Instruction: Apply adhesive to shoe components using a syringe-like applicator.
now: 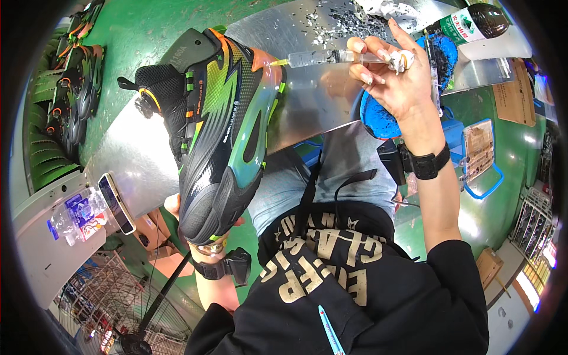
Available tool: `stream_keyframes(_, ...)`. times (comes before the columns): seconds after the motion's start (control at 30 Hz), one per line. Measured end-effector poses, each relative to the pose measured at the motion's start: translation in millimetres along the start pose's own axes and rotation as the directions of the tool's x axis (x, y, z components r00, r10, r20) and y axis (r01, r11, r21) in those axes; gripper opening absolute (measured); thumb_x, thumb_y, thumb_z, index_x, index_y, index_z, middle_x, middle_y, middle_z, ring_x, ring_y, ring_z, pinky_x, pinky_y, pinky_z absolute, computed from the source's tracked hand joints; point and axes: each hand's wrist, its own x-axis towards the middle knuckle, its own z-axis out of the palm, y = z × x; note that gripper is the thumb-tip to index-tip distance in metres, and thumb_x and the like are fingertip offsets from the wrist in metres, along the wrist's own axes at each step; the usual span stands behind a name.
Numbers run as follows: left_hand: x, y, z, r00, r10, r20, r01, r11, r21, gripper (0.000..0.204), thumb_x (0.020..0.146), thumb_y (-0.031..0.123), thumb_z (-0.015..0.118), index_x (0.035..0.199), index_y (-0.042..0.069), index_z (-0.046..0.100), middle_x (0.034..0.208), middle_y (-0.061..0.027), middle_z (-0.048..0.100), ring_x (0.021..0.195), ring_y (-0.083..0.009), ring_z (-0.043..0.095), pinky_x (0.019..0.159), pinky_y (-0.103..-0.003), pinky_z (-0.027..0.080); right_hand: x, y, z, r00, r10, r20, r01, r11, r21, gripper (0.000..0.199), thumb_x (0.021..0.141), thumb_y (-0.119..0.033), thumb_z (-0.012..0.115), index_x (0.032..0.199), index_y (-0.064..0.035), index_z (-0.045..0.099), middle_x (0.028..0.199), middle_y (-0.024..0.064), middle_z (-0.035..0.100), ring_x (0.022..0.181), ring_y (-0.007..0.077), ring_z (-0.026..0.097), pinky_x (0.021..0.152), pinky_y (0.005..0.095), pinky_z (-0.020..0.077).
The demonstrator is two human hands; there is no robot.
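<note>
A black, green and orange sneaker (236,118) is held up on its side, with a dark shoe last (189,50) filling its collar. My left hand (173,206), mostly hidden behind the sneaker, grips it by the toe end. My right hand (396,77) holds a clear syringe (322,57) between its fingers. The syringe's thin yellowish tip meets the orange heel area near the sole edge, though whether it touches cannot be told. A crumpled white wad with an orange stain (402,61) sits at the plunger end, against my fingers.
A metal table (313,112) carries dark and white scraps, a dark drink bottle (482,23) and blue, black-smeared pads (378,115). Left stand a shoe rack (50,106), a phone (116,203) and a clear bottle (74,216). A fan (118,313) stands lower left.
</note>
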Motion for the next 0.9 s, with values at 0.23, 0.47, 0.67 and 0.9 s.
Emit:
stream_keyframes(0.23, -3, 0, -10, 1.0, 0.016, -0.005, -0.015, 0.998, 0.065, 0.08, 0.071, 0.044, 0.056, 0.134, 0.0, 0.034, 0.125, -0.0317, 0.046, 0.094, -0.0482, 0.058, 0.062, -0.063, 0.05, -29, 7, 14, 0.98, -0.149, 0.132, 0.181, 0.942, -0.283, 0.066, 0.094, -0.051, 0.022, 0.057, -0.0024, 0.048, 0.084, 0.0207, 0.055, 0.059, 0.0259, 0.051, 0.057, 0.0292, 0.0425)
stream_keyframes(0.47, -3, -6, -12, 1.0, -0.007, 0.001, 0.007, 0.999, 0.046, 0.082, 0.069, 0.042, 0.058, 0.135, 0.0, 0.033, 0.127, -0.0304, 0.044, 0.098, -0.0472, 0.056, 0.068, -0.062, 0.049, -50, 14, 23, 0.96, -0.204, 0.19, 0.252, 0.927, -0.279, 0.075, 0.094, -0.053, 0.013, 0.058, 0.0001, 0.051, 0.085, 0.0246, 0.058, 0.061, 0.0261, 0.053, 0.063, 0.0303, 0.0448)
stream_keyframes(0.67, 1, -10, -10, 0.999, -0.026, 0.02, 0.025, 0.999, 0.045, 0.084, 0.067, 0.04, 0.059, 0.136, 0.0, 0.032, 0.128, -0.0293, 0.043, 0.102, -0.0464, 0.054, 0.073, -0.062, 0.048, -41, 19, 19, 0.964, -0.173, 0.202, 0.224, 0.938, -0.263, 0.074, 0.094, -0.054, 0.014, 0.058, -0.0004, 0.051, 0.085, 0.0232, 0.057, 0.062, 0.0266, 0.052, 0.063, 0.0302, 0.0442)
stream_keyframes(0.9, 7, -11, -9, 0.998, -0.042, 0.037, 0.04, 0.998, 0.04, 0.086, 0.065, 0.037, 0.061, 0.137, 0.001, 0.031, 0.131, -0.028, 0.042, 0.106, -0.0455, 0.053, 0.08, -0.061, 0.046, -21, 13, 1, 0.988, -0.085, 0.132, 0.105, 0.982, -0.157, 0.067, 0.092, -0.055, 0.024, 0.057, -0.0035, 0.049, 0.086, 0.0194, 0.058, 0.06, 0.0253, 0.051, 0.055, 0.0264, 0.0349)
